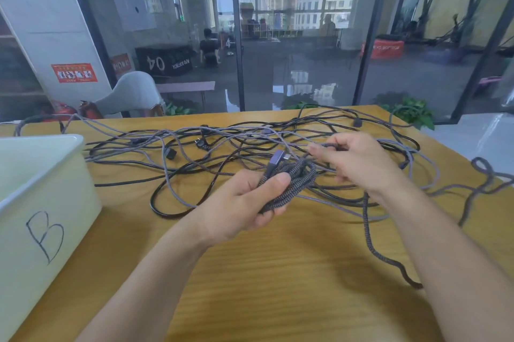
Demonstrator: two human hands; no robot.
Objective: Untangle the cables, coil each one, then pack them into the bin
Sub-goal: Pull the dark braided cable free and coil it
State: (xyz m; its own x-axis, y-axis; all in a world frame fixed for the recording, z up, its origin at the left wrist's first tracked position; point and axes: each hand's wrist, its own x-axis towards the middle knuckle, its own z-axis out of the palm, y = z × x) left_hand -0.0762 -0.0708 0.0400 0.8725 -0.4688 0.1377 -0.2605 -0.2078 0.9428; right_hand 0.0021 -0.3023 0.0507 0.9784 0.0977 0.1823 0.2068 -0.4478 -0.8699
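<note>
Left hand: the left hand [244, 202] is over the middle of the table, fingers curled closed around a small coil; the thumb presses on top of the loops and the fingertips wrap underneath.
Coil: the coil of braided cable [289, 183] is grey-and-black, several loops bunched together in the left palm, lifted off the wood.
Connector: a purple-grey angled plug [276, 159] sticks up from the top of the coil, just above the thumb.
Right hand: the right hand [358, 160] is just right of the coil, fingers bent and pinched on a run of the same braided cable; the index finger points left toward the plug.
Trailing length: the loose braided cable [367, 219] drops from under the right wrist and snakes toward the near right part of the table, its end lying flat on the wood.
Tangle: a heap of black and purple cables [194, 147] sprawls across the far half of the table, strands crossing one another, several plugs showing among them; some loops reach the far edge and the right edge.
Bin: a white plastic bin [41, 202] marked with a hand-drawn "B" stands at the left edge of the table, well apart from both hands; its inside cannot be seen clearly.
Table: the wooden table [278, 286] is bare at the near edge under the forearms.
</note>
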